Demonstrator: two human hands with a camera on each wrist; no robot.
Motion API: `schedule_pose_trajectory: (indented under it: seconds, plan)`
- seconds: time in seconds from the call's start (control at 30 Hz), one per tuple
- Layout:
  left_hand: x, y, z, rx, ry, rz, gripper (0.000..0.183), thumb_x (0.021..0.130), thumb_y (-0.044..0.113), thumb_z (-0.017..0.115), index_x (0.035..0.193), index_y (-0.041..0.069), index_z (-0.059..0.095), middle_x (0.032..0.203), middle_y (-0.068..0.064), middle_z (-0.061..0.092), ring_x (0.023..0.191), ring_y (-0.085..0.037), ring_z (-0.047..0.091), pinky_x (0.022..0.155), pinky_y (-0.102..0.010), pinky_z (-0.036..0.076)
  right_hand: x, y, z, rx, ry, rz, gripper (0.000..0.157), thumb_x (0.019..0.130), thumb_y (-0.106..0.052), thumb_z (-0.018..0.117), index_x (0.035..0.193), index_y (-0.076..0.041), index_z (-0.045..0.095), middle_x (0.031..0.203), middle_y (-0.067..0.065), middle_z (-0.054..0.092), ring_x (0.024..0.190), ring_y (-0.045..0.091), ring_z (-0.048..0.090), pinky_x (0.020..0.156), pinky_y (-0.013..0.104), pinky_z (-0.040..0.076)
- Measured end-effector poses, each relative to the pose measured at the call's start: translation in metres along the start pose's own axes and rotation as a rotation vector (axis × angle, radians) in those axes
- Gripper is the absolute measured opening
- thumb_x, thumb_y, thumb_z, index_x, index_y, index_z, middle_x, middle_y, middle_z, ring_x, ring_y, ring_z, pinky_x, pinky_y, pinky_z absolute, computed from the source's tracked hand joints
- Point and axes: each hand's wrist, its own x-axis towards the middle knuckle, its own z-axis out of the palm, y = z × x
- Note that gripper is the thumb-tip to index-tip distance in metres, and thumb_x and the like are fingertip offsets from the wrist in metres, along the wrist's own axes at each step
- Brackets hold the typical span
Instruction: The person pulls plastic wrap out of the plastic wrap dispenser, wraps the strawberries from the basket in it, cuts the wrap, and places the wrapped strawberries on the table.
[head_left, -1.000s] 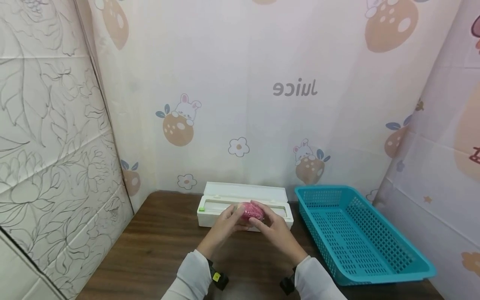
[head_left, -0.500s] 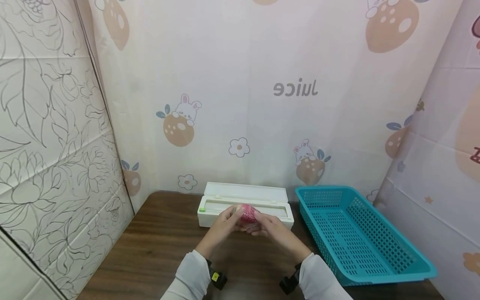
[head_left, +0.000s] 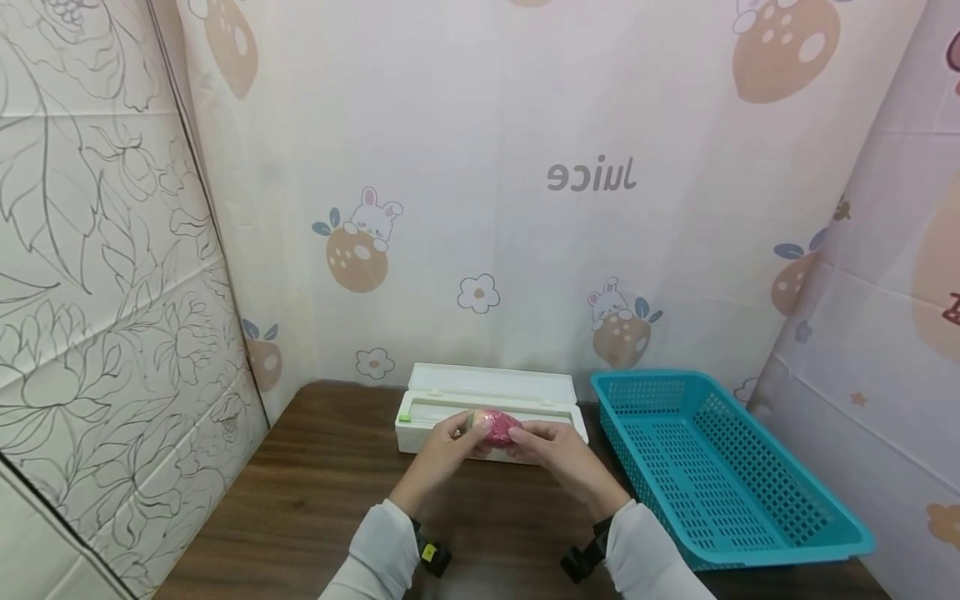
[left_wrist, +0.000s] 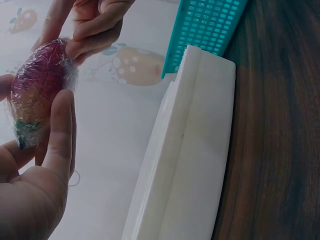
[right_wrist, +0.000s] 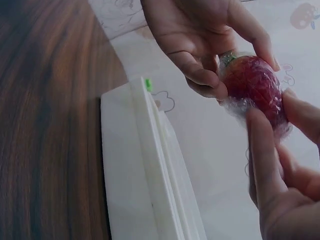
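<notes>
A small red fruit [head_left: 498,427] with a yellowish patch and a green tip is wrapped in clear cling film. Both hands hold it up in front of a long white cling film dispenser [head_left: 415,435]. My left hand [head_left: 438,457] grips the green-tipped end between thumb and fingers. On the other end, the right hand [head_left: 573,460] pinches the fruit and its film. Loose, crinkled film [left_wrist: 70,75] bunches beside the fruit in the left wrist view. The dispenser's lid [head_left: 491,386] stands raised, and a green slider [head_left: 404,418] sits at its left end.
A teal perforated basket [head_left: 757,560] stands on the right of the brown wooden table [head_left: 300,500]. Behind the dispenser hangs a printed white curtain [head_left: 480,208]; more printed sheets enclose the left and right sides.
The right hand has changed its hold, moving from over the fruit's upper right to a pinch at its right end. The fruit has turned slightly; the left hand stays nearly in place.
</notes>
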Motion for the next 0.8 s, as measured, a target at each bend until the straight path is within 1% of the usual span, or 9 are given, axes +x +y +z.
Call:
schedule_pose_trajectory:
  seconds: [0.17, 0.2, 0.27, 0.37, 0.43, 0.5, 0.63, 0.7, 0.8]
  plan:
    - [-0.0004, -0.0011, -0.0006, 0.018, 0.009, -0.010, 0.049, 0.100, 0.045, 0.058, 0.131, 0.007, 0.063, 0.111, -0.007, 0.070, 0.096, -0.021, 0.070, 0.089, -0.037, 0.057, -0.0023, -0.0013, 0.0036, -0.040, 0.185, 0.010, 0.047, 0.088, -0.038, 0.079, 0.114, 0.000, 0.072, 0.104, 0.011, 0.072, 0.089, 0.026, 0.071, 0.085, 0.043, 0.058]
    - [-0.0003, -0.0014, -0.0007, 0.024, 0.013, -0.010, 0.049, 0.100, 0.046, 0.058, 0.131, 0.007, 0.063, 0.111, -0.008, 0.070, 0.096, -0.021, 0.070, 0.089, -0.038, 0.056, -0.0024, -0.0017, 0.0039, -0.043, 0.204, 0.008, 0.048, 0.087, -0.038, 0.079, 0.114, 0.000, 0.072, 0.103, 0.010, 0.073, 0.088, 0.027, 0.072, 0.084, 0.043, 0.058]
    - [0.0000, -0.0020, -0.0008, 0.027, 0.023, -0.011, 0.051, 0.099, 0.047, 0.059, 0.135, 0.010, 0.061, 0.113, -0.009, 0.068, 0.096, -0.021, 0.070, 0.089, -0.038, 0.056, -0.0022, -0.0027, 0.0042, -0.051, 0.219, 0.002, 0.047, 0.086, -0.038, 0.080, 0.114, -0.001, 0.072, 0.101, 0.010, 0.073, 0.087, 0.026, 0.072, 0.083, 0.043, 0.058]
    - [0.0001, -0.0034, -0.0013, 0.005, 0.043, -0.006, 0.054, 0.099, 0.045, 0.061, 0.144, 0.015, 0.055, 0.118, -0.013, 0.066, 0.096, -0.022, 0.070, 0.088, -0.037, 0.057, -0.0017, -0.0045, 0.0035, -0.067, 0.199, -0.003, 0.046, 0.088, -0.037, 0.078, 0.114, 0.000, 0.070, 0.099, 0.009, 0.071, 0.087, 0.026, 0.070, 0.083, 0.041, 0.059]
    - [-0.0003, -0.0040, -0.0018, -0.017, 0.053, -0.003, 0.056, 0.099, 0.043, 0.062, 0.149, 0.021, 0.049, 0.122, -0.015, 0.065, 0.096, -0.023, 0.070, 0.088, -0.036, 0.057, -0.0017, -0.0049, 0.0029, -0.084, 0.180, 0.004, 0.047, 0.089, -0.038, 0.077, 0.114, -0.001, 0.068, 0.102, 0.009, 0.069, 0.090, 0.025, 0.069, 0.085, 0.041, 0.058]
    - [-0.0010, -0.0037, -0.0019, -0.037, 0.063, 0.001, 0.057, 0.099, 0.041, 0.063, 0.151, 0.025, 0.046, 0.123, -0.017, 0.065, 0.096, -0.025, 0.070, 0.087, -0.035, 0.057, -0.0018, -0.0038, 0.0025, -0.093, 0.156, 0.011, 0.049, 0.090, -0.040, 0.075, 0.117, -0.001, 0.066, 0.108, 0.009, 0.067, 0.095, 0.026, 0.067, 0.088, 0.043, 0.057]
    - [-0.0024, -0.0022, -0.0019, -0.030, 0.077, 0.000, 0.056, 0.098, 0.042, 0.065, 0.150, 0.030, 0.048, 0.128, -0.016, 0.063, 0.098, -0.024, 0.070, 0.088, -0.036, 0.057, -0.0024, -0.0013, 0.0022, -0.072, 0.072, 0.013, 0.059, 0.093, -0.046, 0.069, 0.133, -0.004, 0.060, 0.126, 0.013, 0.063, 0.110, 0.031, 0.065, 0.098, 0.047, 0.050]
    - [-0.0026, -0.0021, -0.0020, -0.007, 0.085, -0.005, 0.055, 0.097, 0.046, 0.065, 0.147, 0.029, 0.052, 0.132, -0.014, 0.061, 0.098, -0.021, 0.070, 0.088, -0.036, 0.056, -0.0027, -0.0005, 0.0025, -0.048, 0.021, 0.005, 0.063, 0.095, -0.048, 0.066, 0.139, -0.004, 0.056, 0.132, 0.014, 0.061, 0.118, 0.033, 0.062, 0.101, 0.048, 0.048]
    - [-0.0030, -0.0015, -0.0014, 0.013, 0.087, -0.011, 0.057, 0.096, 0.049, 0.064, 0.145, 0.022, 0.055, 0.134, -0.012, 0.062, 0.099, -0.020, 0.071, 0.090, -0.038, 0.056, -0.0038, 0.0002, 0.0037, -0.039, -0.009, -0.006, 0.064, 0.096, -0.050, 0.064, 0.140, -0.005, 0.056, 0.133, 0.014, 0.061, 0.119, 0.030, 0.061, 0.102, 0.047, 0.047]
